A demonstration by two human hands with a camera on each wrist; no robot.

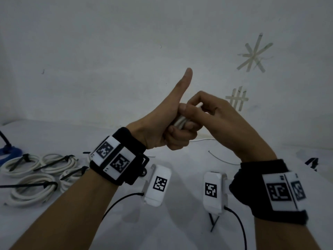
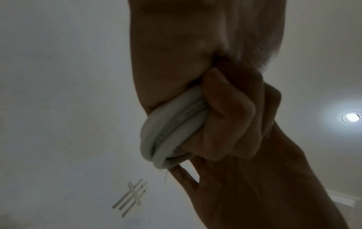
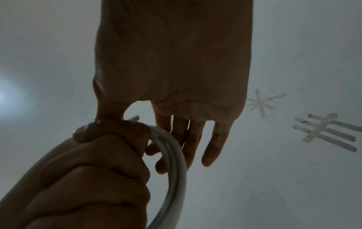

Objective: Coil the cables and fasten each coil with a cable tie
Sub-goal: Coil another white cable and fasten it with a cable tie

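Note:
A white cable coil point(image 1: 179, 121) is held up in front of the wall, above the white table point(image 1: 75, 138). My left hand point(image 1: 162, 123) grips it with fingers curled round the loops and the thumb pointing straight up. In the left wrist view the coil point(image 2: 170, 128) bulges out beside the curled fingers point(image 2: 229, 120). My right hand point(image 1: 216, 114) reaches over from the right. Its thumb and index finger pinch the cable's free end point(image 1: 199, 105) against the coil. In the right wrist view the other fingers point(image 3: 207, 147) extend behind the coil point(image 3: 174, 162).
Several white coils fastened with black ties point(image 1: 30, 188) lie on the table at the left, near a blue object point(image 1: 9, 152). Loose black ties point(image 1: 214, 222) lie on the table below my wrists and at the right point(image 1: 311, 163). Tape marks point(image 1: 254, 53) are on the wall.

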